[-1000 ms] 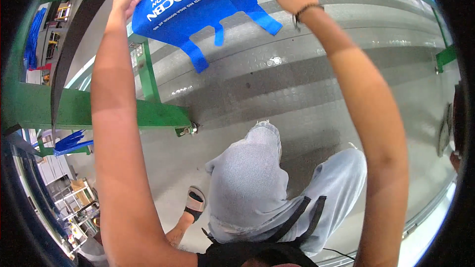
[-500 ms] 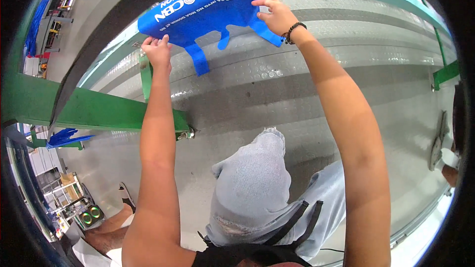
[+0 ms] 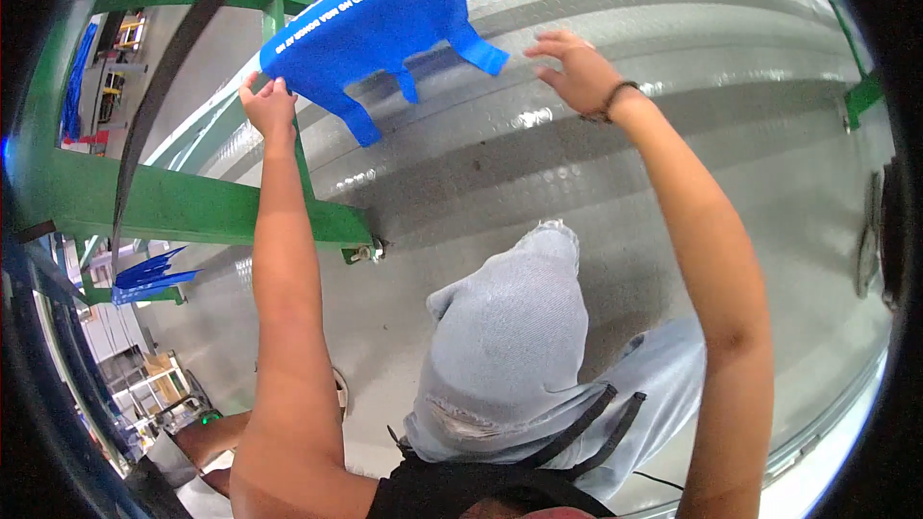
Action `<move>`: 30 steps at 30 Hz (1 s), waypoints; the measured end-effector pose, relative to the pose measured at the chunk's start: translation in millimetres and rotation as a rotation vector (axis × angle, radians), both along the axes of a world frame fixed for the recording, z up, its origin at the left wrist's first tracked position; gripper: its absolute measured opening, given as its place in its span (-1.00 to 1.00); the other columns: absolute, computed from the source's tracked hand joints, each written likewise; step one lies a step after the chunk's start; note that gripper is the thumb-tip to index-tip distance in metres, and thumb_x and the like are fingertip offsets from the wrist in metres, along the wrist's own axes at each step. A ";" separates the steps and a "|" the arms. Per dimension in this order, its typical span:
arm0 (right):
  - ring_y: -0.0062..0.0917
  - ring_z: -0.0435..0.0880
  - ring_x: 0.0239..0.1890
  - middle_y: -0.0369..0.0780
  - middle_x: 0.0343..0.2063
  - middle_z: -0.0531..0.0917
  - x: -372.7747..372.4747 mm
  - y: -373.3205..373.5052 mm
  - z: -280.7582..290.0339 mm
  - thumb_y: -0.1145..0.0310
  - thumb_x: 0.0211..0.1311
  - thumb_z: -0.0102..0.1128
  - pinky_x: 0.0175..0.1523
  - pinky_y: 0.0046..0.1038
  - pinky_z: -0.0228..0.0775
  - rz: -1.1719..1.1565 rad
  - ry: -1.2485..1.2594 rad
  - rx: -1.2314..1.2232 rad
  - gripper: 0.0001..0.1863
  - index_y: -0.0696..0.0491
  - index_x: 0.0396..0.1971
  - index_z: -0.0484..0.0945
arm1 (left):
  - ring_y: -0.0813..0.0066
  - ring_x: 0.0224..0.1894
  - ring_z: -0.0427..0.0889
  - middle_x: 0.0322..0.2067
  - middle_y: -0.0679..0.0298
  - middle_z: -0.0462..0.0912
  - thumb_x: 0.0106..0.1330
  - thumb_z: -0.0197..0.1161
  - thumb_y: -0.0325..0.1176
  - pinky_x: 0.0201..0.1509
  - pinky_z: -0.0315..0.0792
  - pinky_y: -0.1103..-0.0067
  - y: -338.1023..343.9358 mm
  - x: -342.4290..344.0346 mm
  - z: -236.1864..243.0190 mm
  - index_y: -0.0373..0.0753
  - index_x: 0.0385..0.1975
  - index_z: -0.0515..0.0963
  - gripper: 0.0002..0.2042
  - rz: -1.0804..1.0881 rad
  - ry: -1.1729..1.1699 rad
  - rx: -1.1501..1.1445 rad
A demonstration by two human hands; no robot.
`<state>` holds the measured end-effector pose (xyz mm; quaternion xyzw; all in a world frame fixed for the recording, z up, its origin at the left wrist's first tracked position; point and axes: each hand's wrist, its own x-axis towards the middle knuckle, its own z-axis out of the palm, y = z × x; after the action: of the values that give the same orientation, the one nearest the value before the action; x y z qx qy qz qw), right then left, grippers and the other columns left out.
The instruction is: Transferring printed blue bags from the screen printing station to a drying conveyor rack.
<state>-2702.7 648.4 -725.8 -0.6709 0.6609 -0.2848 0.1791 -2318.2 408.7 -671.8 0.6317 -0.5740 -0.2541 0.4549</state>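
Observation:
A blue cloth bag point(image 3: 370, 24) with white print and cut-out handle strips hangs over a pale green rail at the top of the view. The strips dangle toward me over the grey floor. At the bag's lower left corner, my left hand point(image 3: 270, 108) has its thumb and fingertips closed on the edge beside the rail. My right hand point(image 3: 577, 75), with a dark bracelet at the wrist, is off to the right of the bag. Its fingers are spread and hold nothing, with a gap between them and the nearest strip.
A thick green beam point(image 3: 173, 202) crosses on the left and ends in a metal foot near my knee. Blue material point(image 3: 152, 274) hangs on a lower green frame at the left. Another person's leg point(image 3: 216, 437) shows at the lower left. A dark strap crosses the upper left.
My right hand has let go of the bag's right side and moved right and down. The bag and my left hand appear shifted left, and the head view has moved too.

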 end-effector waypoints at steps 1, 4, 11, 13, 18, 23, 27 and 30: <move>-0.19 0.42 0.21 -0.08 0.11 0.49 -20.0 33.5 -13.9 0.35 0.20 0.18 0.31 -0.30 0.25 -0.035 0.003 0.082 -0.65 -0.02 0.01 0.56 | 0.37 -0.32 0.65 -0.19 0.06 0.62 0.19 0.27 -0.56 -0.46 0.60 0.53 10.4 -11.9 -9.8 -0.17 0.26 0.14 -0.36 -0.030 -0.107 0.064; -0.16 0.42 0.20 -0.06 0.08 0.51 -48.9 120.6 -19.6 0.32 0.18 0.20 0.29 -0.29 0.26 -0.051 -0.035 0.304 -0.65 0.06 -0.02 0.56 | 0.18 -0.16 0.67 -0.19 0.01 0.64 0.10 0.35 -0.47 -0.05 0.54 0.34 -15.3 23.8 -19.6 -0.15 0.24 0.19 -0.33 0.016 -0.430 -0.015; -0.23 0.47 0.14 -0.12 0.08 0.49 -134.4 350.9 9.8 0.46 0.19 0.20 0.22 -0.35 0.33 -0.386 -0.080 0.445 -0.64 0.07 0.01 0.51 | 0.10 -0.22 0.70 -0.17 0.02 0.64 -0.02 0.40 -0.31 -0.15 0.58 0.31 10.7 11.0 -40.2 -0.15 0.29 0.12 -0.18 -0.268 -0.845 0.409; -0.30 0.45 0.18 -0.15 0.13 0.47 -162.0 428.2 39.2 0.46 0.23 0.16 0.24 -0.33 0.32 -0.482 -0.022 0.463 -0.61 0.03 0.09 0.47 | 0.29 -0.51 0.69 -0.29 0.11 0.65 0.07 0.39 -0.35 -0.57 0.57 0.39 82.3 -59.0 -95.5 -0.14 0.31 0.01 -0.17 -0.437 -0.608 0.819; -0.38 0.39 0.25 -0.21 0.21 0.42 -181.5 500.8 20.0 0.42 0.31 0.09 0.28 -0.32 0.29 -0.525 0.014 0.124 -0.57 -0.03 0.19 0.42 | 0.32 -0.55 0.69 -0.50 0.07 0.69 0.14 0.32 -0.27 -0.56 0.56 0.40 43.9 -51.7 -6.8 -0.34 0.37 -0.07 -0.14 -0.523 -0.917 0.734; -0.40 0.40 0.22 -0.24 0.21 0.42 -161.8 542.8 46.8 0.42 0.29 0.12 0.24 -0.34 0.32 -0.628 0.100 -0.104 -0.55 -0.05 0.19 0.41 | 0.24 -0.51 0.71 -0.31 -0.02 0.68 0.12 0.37 -0.28 -0.54 0.57 0.36 164.4 -163.8 16.4 -0.28 0.41 -0.07 -0.09 -0.616 -0.892 0.387; -0.45 0.46 0.09 -0.28 0.13 0.47 -113.4 538.6 102.8 0.49 0.21 0.18 0.06 -0.44 0.38 -0.696 -0.148 -0.318 -0.56 -0.04 0.12 0.46 | 0.32 -0.52 0.70 -0.33 0.04 0.68 0.14 0.35 -0.29 -0.57 0.56 0.45 207.2 -211.7 103.2 -0.26 0.40 0.00 -0.15 -0.605 -0.961 0.208; -0.52 0.46 0.05 -0.31 0.07 0.50 -114.1 551.7 157.1 0.48 0.24 0.16 0.00 -0.50 0.36 -0.766 -0.080 -0.499 -0.63 0.00 0.07 0.48 | 0.37 -0.57 0.69 -0.31 0.01 0.68 0.18 0.32 -0.24 -0.59 0.55 0.49 225.9 -263.3 138.4 -0.24 0.36 0.12 -0.25 -0.700 -0.961 0.163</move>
<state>-2816.8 1200.2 -568.6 -0.3894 0.7649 -0.5067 -0.0806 -2581.4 634.6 -533.4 0.4821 -0.8680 -0.1178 -0.0163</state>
